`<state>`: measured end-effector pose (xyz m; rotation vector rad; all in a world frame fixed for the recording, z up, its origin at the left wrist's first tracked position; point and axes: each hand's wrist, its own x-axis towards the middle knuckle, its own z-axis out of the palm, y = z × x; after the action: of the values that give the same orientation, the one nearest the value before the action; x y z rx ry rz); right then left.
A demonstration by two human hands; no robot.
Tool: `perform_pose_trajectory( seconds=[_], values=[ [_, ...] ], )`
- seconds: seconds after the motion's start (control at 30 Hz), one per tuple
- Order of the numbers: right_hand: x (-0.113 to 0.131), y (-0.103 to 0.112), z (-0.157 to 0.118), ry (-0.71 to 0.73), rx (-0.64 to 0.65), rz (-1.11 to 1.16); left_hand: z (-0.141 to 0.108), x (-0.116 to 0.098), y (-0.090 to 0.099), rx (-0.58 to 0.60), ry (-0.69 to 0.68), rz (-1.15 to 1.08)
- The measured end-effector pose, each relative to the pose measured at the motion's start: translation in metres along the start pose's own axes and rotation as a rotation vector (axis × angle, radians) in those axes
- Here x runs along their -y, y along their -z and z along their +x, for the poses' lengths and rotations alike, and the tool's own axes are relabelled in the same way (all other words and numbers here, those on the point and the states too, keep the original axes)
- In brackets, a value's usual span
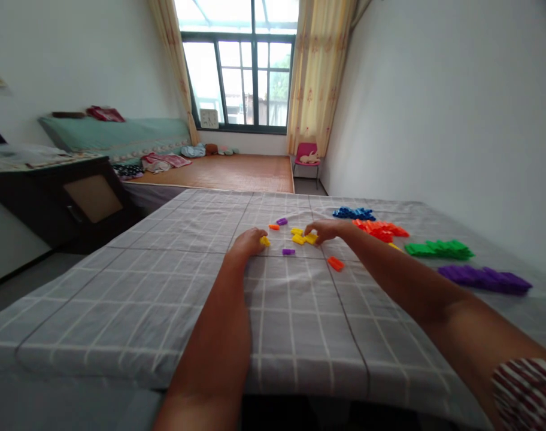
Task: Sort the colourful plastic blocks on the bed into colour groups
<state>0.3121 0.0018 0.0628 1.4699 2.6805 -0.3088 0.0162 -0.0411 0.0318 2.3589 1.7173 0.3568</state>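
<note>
My left hand (pixel 249 241) is closed on a small yellow plastic piece (pixel 265 241) just above or on the cloth. Over a small cluster of yellow pieces (pixel 297 239), my right hand (pixel 321 230) has its fingers curled down around another yellow piece (pixel 311 239). Around the hands lie two purple pieces (pixel 288 252), a small orange piece (pixel 273 227) and a larger orange-red piece (pixel 336 263). The pieces are too small to name more exactly.
Sorted piles lie along the right: blue (pixel 354 213), orange-red (pixel 379 230), green (pixel 440 249) and purple (pixel 484 279). A grey checked cloth (pixel 133 299) covers the table. Beyond it are a low bed (pixel 237 170), a pink chair (pixel 306 152) and a dark cabinet (pixel 93 197).
</note>
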Motion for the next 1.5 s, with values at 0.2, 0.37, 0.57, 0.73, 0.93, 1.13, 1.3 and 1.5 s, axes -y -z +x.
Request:
perform_pose_trajectory(
  seconds=[0.2, 0.37, 0.57, 0.73, 0.93, 1.13, 1.3, 1.5],
  values=[
    [0.011, -0.016, -0.037, -0.062, -0.182, 0.084, -0.001, -0.002, -0.001, 0.011, -0.042, 0.094],
    [-0.019, 0.005, -0.096, -0.185, -0.387, 0.226, 0.001, -0.009, -0.002, 0.009, -0.021, 0.113],
    [-0.097, 0.009, -0.193, -0.316, -0.485, 0.302, 0.002, -0.012, 0.006, 0.013, 0.005, 0.076],
    [-0.121, -0.003, -0.233, -0.327, -0.389, 0.307, 0.013, -0.056, 0.021, -0.118, -0.045, 0.069],
    [-0.100, -0.019, -0.229, -0.157, -0.354, 0.311, 0.013, -0.180, 0.009, -0.065, -0.452, -0.023],
    [-0.095, -0.042, -0.220, -0.076, -0.431, 0.202, 0.020, -0.251, -0.029, -0.056, -0.548, -0.122],
    [-0.104, -0.045, -0.225, -0.039, -0.590, 0.249, 0.040, -0.273, -0.051, -0.002, -0.525, -0.152],
    [-0.107, -0.044, -0.231, -0.194, -0.720, 0.352, 0.046, -0.290, -0.062, 0.065, -0.501, -0.091]
  ],
)
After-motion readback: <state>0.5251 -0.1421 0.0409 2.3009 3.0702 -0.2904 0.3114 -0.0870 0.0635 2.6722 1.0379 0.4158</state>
